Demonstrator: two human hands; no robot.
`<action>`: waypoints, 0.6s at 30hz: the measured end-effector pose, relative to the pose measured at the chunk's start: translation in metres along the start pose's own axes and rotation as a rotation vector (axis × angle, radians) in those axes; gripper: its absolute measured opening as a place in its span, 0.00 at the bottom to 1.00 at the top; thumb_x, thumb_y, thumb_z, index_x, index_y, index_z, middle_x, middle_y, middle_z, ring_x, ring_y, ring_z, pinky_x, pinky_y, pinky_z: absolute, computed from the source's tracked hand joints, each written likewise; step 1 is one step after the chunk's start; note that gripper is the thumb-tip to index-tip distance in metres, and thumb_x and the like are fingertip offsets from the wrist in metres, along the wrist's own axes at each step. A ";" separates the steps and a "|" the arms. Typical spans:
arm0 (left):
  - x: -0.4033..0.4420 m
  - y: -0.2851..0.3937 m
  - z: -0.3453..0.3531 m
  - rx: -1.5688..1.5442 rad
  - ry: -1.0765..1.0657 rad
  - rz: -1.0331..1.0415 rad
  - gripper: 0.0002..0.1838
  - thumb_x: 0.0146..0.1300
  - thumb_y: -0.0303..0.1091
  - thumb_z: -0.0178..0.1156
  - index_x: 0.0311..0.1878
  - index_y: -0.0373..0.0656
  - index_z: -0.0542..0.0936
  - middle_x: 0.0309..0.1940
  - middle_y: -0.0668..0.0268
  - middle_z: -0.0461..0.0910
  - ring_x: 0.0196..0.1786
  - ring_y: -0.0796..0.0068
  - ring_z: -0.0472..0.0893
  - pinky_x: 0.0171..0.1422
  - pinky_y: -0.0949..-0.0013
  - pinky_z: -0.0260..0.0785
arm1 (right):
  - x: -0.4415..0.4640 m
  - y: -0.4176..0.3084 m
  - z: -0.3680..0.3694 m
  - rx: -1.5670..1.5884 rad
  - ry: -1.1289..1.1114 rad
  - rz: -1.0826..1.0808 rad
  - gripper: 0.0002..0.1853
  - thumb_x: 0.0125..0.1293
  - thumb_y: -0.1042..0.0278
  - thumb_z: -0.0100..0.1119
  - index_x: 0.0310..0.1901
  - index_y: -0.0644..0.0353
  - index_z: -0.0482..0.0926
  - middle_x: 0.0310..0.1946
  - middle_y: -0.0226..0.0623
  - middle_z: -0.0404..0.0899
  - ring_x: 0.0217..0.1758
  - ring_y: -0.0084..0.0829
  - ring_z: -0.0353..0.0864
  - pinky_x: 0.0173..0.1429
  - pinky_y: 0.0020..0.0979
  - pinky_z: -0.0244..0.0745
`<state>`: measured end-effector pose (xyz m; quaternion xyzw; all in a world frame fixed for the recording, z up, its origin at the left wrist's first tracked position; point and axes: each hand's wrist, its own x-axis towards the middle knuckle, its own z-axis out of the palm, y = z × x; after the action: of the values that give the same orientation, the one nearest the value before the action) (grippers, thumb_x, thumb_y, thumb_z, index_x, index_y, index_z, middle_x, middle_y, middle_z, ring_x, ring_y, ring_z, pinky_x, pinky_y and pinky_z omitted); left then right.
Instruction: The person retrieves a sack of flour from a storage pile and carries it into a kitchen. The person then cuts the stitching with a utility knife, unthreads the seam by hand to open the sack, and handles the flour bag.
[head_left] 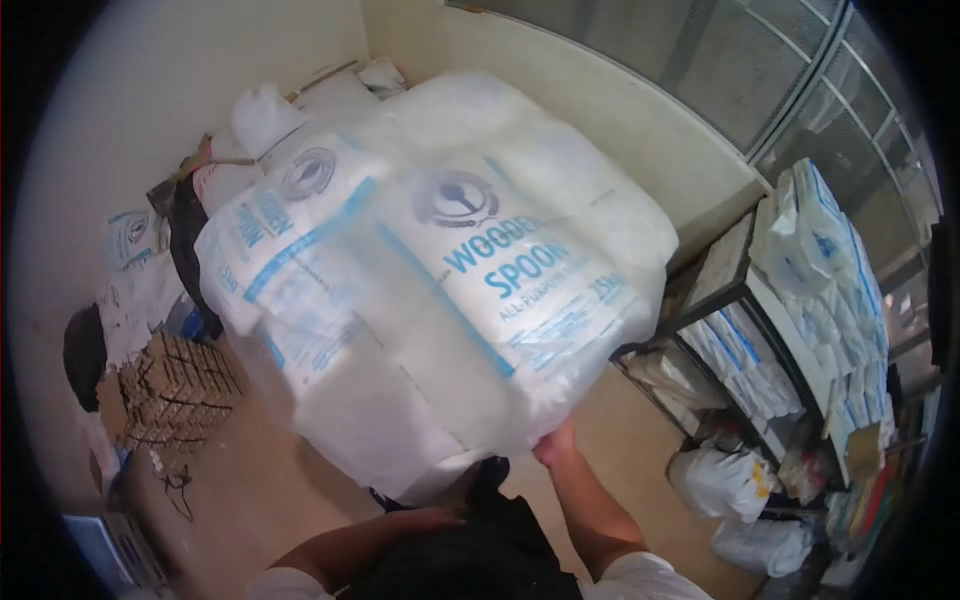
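Note:
A huge, bulging white sack (400,380), printed in blue with "WOODEN SPOON", "ALL-PURPOSE" and "25kg", fills the middle of the view right in front of my body. It looks pieced together from several printed panels; its contents are hidden. My right hand (556,444) grips its lower right edge, with the fingers partly tucked beneath. Close to the sack's bottom edge, my left hand (440,517) lies by my dark clothing, and its fingers do not show.
A dark-framed shelf (745,290) stacked with folded white-and-blue sacks stands at right, with filled plastic bags (722,482) on the floor below. At left is a stack of brown tied bundles (180,385). A mesh window (660,60) lies behind.

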<state>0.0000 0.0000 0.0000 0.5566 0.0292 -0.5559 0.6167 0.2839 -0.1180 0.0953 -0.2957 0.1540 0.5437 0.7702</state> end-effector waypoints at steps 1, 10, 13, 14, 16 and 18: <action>0.003 -0.015 0.023 0.002 0.156 0.055 0.44 0.56 0.64 0.48 0.67 0.40 0.53 0.65 0.51 0.54 0.68 0.57 0.53 0.72 0.64 0.41 | -0.005 0.019 0.018 0.011 0.082 0.018 0.34 0.59 0.37 0.39 0.58 0.55 0.64 0.53 0.38 0.71 0.54 0.36 0.72 0.55 0.37 0.70; -0.058 0.188 -0.051 -0.003 1.014 0.000 0.45 0.55 0.55 0.57 0.65 0.30 0.51 0.61 0.43 0.58 0.63 0.49 0.60 0.66 0.62 0.53 | -0.043 -0.120 0.115 -0.315 0.070 0.167 0.24 0.66 0.49 0.36 0.51 0.58 0.71 0.36 0.33 0.79 0.34 0.30 0.79 0.34 0.30 0.75; -0.103 0.202 -0.097 0.220 1.511 0.156 0.50 0.56 0.53 0.58 0.67 0.31 0.40 0.57 0.42 0.63 0.61 0.50 0.64 0.65 0.60 0.55 | -0.032 -0.180 0.149 -0.581 -0.189 -0.183 0.28 0.68 0.48 0.29 0.53 0.62 0.70 0.36 0.36 0.79 0.31 0.30 0.78 0.36 0.28 0.74; -0.133 0.237 -0.107 0.134 1.611 0.385 0.48 0.56 0.49 0.59 0.67 0.33 0.42 0.56 0.44 0.64 0.61 0.53 0.64 0.64 0.61 0.56 | -0.035 -0.185 0.186 -0.570 -0.019 -0.340 0.27 0.69 0.48 0.28 0.54 0.62 0.69 0.37 0.36 0.78 0.34 0.28 0.77 0.39 0.29 0.73; -0.178 0.274 -0.130 0.230 1.703 0.632 0.44 0.56 0.43 0.59 0.67 0.34 0.45 0.56 0.45 0.64 0.60 0.54 0.65 0.64 0.64 0.56 | -0.046 -0.196 0.231 -0.607 -0.064 -0.563 0.28 0.68 0.46 0.31 0.53 0.61 0.68 0.37 0.36 0.77 0.37 0.28 0.75 0.43 0.29 0.71; -0.203 0.296 -0.135 0.247 1.774 0.825 0.42 0.56 0.41 0.60 0.66 0.34 0.49 0.56 0.43 0.65 0.58 0.52 0.67 0.63 0.65 0.57 | -0.037 -0.208 0.222 -0.725 -0.102 -0.686 0.28 0.67 0.44 0.33 0.52 0.61 0.68 0.37 0.35 0.75 0.34 0.27 0.72 0.39 0.28 0.69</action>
<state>0.2144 0.1594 0.2751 0.7989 0.2264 0.3226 0.4543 0.4449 -0.0557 0.3483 -0.5508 -0.1885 0.2917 0.7589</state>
